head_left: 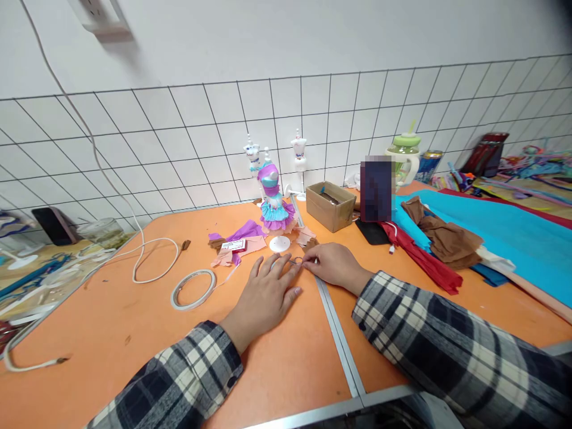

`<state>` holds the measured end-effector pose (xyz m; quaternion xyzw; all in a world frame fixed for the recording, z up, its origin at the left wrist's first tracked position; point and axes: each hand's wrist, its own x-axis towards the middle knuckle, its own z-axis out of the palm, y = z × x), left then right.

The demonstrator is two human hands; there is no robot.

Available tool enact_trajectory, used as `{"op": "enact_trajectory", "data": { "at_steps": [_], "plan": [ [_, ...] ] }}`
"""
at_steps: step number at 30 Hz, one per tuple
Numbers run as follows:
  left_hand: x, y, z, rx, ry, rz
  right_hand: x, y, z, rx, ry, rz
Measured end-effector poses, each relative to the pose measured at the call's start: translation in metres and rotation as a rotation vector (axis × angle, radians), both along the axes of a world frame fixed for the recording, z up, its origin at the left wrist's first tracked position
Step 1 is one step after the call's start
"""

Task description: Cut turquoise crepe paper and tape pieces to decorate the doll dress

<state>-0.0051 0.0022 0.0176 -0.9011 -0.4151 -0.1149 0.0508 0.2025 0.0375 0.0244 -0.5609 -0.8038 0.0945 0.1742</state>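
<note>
My left hand [267,292] lies palm down on the orange table [286,369], fingers spread. Just right of its fingertips, my right hand [333,264] pinches a small thin metal thing with a loop [297,260]; its kind is too small to tell. Behind both hands stands a mini dress form [270,179] wrapped in purple and turquoise crepe paper, with a ruffled skirt and a white round base [279,243]. Scraps of purple and peach crepe paper [250,232] lie around it, with a small red and white box [235,246] on them. A roll of white tape [193,289] rests left of my left hand.
Two white dress forms [298,149] stand by the tiled wall. A cardboard box [330,205], a propped phone [376,190] and a green-lidded cup [406,156] are behind my right hand. Folded crepe paper [500,226] covers the right side; a white cable [142,250] curls at left.
</note>
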Motion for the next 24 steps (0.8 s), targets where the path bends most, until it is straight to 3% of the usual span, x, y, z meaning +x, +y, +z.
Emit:
{"op": "enact_trajectory", "data": {
  "at_steps": [9, 18, 24],
  "plan": [
    [-0.006, 0.006, -0.01, -0.065, -0.027, 0.021, 0.004, 0.0, 0.003, 0.024, -0.067, 0.062],
    [-0.004, 0.002, 0.002, -0.065, -0.126, -0.066, 0.005, 0.001, 0.001, 0.01, -0.058, 0.1],
    [-0.009, 0.006, -0.001, -0.089, -0.159, -0.099, 0.005, 0.001, 0.0, -0.008, -0.064, 0.114]
  ]
}}
